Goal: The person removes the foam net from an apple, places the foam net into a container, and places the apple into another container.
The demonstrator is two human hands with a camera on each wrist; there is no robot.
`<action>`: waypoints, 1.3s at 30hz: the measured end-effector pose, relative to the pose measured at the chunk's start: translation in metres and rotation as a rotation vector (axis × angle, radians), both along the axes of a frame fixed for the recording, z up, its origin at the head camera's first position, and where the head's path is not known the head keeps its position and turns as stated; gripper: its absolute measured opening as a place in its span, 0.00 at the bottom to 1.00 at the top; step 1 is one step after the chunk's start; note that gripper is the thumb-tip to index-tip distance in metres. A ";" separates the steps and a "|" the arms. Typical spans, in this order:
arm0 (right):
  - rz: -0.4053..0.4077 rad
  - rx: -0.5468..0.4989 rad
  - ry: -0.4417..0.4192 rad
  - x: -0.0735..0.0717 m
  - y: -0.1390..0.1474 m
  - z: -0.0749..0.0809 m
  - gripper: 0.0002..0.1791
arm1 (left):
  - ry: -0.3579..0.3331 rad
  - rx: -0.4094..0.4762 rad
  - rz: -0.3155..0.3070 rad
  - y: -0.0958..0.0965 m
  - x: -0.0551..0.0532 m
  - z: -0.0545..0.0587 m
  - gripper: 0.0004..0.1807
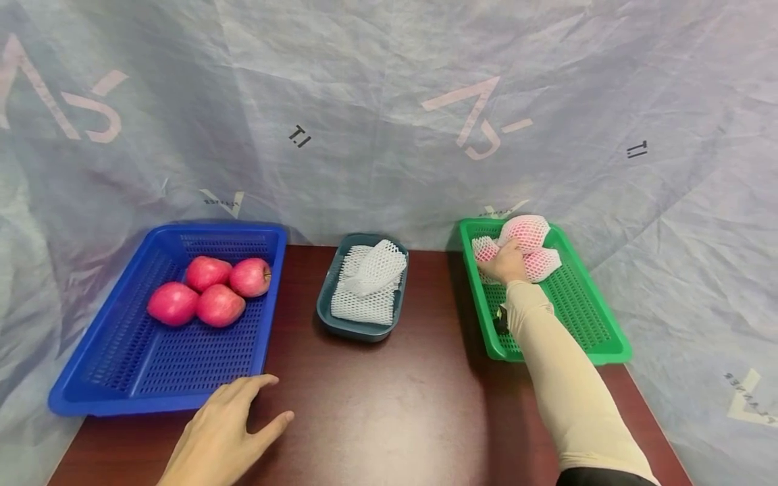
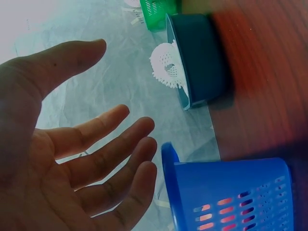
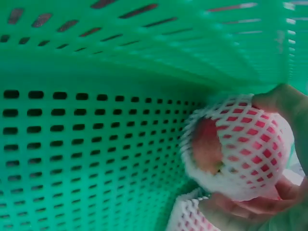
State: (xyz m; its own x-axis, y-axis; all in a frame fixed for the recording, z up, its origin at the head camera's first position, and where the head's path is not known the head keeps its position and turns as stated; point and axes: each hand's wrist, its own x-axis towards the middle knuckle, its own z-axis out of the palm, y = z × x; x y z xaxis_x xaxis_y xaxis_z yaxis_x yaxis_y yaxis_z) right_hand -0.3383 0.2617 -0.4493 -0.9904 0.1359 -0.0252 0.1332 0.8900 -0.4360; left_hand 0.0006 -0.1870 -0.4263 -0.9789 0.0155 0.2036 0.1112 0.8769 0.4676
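Note:
At the far left end of the green basket point(image 1: 580, 314), my right hand point(image 1: 509, 263) grips an apple in a white foam net point(image 3: 245, 149). In the right wrist view, thumb and fingers curl round its sides, and bare red skin shows at the net's open end. Two more netted apples, one at the back point(image 1: 524, 231) and one to the right point(image 1: 541, 264), lie beside that hand. My left hand point(image 1: 221, 428) hovers by the near right corner of the blue basket point(image 1: 182, 358), its fingers relaxed and apart with nothing in them.
Several bare red apples point(image 1: 174, 304) sit together in the blue basket. Between the baskets stands a small dark teal tray point(image 1: 358, 331) with white foam nets point(image 1: 365, 287) stacked in it. A grey cloth point(image 1: 377, 135) hangs behind the brown table point(image 1: 389, 412).

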 end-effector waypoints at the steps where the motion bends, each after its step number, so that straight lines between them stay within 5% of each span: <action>1: 0.012 0.009 -0.006 0.002 0.001 0.003 0.51 | 0.001 -0.002 0.002 0.000 0.000 0.001 0.28; 5: 0.107 0.032 -0.016 0.014 0.008 0.016 0.53 | -0.010 -0.002 0.008 0.000 -0.001 0.003 0.28; 11: 0.247 0.023 0.005 0.044 0.029 0.030 0.36 | 0.001 -0.005 -0.010 0.001 -0.002 0.005 0.28; 17: 0.292 -0.008 -0.006 0.082 0.038 0.046 0.38 | -0.005 -0.013 -0.023 0.003 -0.004 0.007 0.28; 24: 0.333 -0.012 0.053 0.104 0.034 0.067 0.36 | 0.053 -0.012 -0.041 0.006 -0.005 0.007 0.26; 28: 0.331 -0.030 0.109 0.121 0.035 0.076 0.34 | 0.021 -0.006 -0.042 0.007 -0.004 0.008 0.26; 32: 0.375 -0.058 0.181 0.140 0.026 0.089 0.31 | -0.024 -0.001 -0.036 0.007 -0.004 0.012 0.26; 39: 0.563 -0.095 0.254 0.181 -0.013 0.121 0.30 | 0.011 -0.001 -0.050 0.009 -0.004 0.013 0.25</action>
State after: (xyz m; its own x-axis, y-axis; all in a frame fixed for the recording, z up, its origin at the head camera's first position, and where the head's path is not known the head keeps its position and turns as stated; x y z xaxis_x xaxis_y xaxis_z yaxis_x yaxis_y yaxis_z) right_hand -0.1577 0.2485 -0.3287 -0.8862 -0.3998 0.2341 -0.4631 0.7496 -0.4729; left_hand -0.0039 -0.1777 -0.4129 -0.9746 0.0642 0.2147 0.1599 0.8706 0.4654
